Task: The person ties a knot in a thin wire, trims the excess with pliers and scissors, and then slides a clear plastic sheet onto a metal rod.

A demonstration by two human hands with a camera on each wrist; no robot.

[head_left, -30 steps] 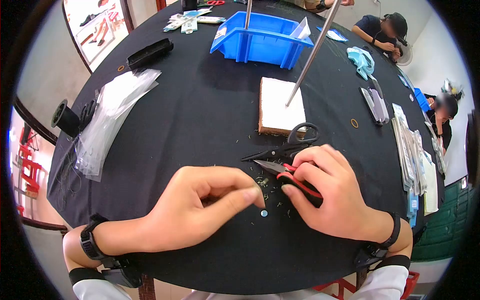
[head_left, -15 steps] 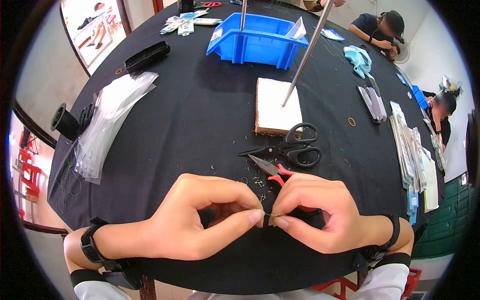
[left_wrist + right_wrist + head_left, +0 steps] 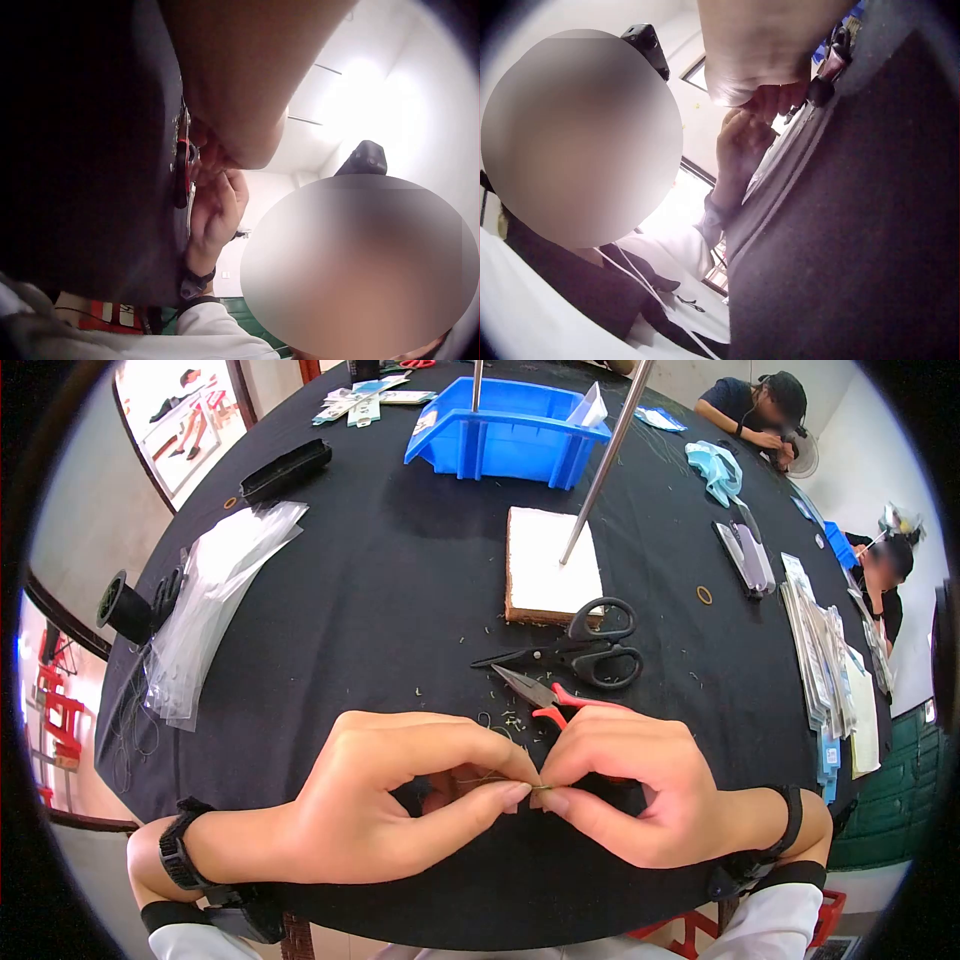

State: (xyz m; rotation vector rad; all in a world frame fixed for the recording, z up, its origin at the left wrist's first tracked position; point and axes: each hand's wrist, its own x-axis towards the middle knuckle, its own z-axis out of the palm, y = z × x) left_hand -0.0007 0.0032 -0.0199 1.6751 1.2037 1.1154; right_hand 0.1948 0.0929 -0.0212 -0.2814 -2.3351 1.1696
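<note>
My left hand [image 3: 405, 800] and right hand [image 3: 640, 785] meet fingertip to fingertip low over the black table. Between thumb and forefinger each hand pinches a thin greenish line [image 3: 545, 788], part of which runs back under the left fingers. Just beyond the right hand lie red-handled pliers [image 3: 527, 688], their handles partly covered by that hand. Black scissors [image 3: 585, 657] rest behind the pliers. Small clipped bits of line [image 3: 512, 722] are scattered in front of the fingertips. In both wrist views the palms hide the pinched line.
A white-topped block [image 3: 545, 565] with a metal rod [image 3: 605, 465] stands behind the scissors, and a blue bin [image 3: 500, 445] beyond it. Clear plastic sleeves [image 3: 215, 610] and a black spool [image 3: 125, 608] lie left. A stapler [image 3: 745, 558] and packets [image 3: 815, 645] lie right.
The right hand has let go of the pliers, leaving them on the table, and has moved left to pinch the line. Both hands' fingertips have come together.
</note>
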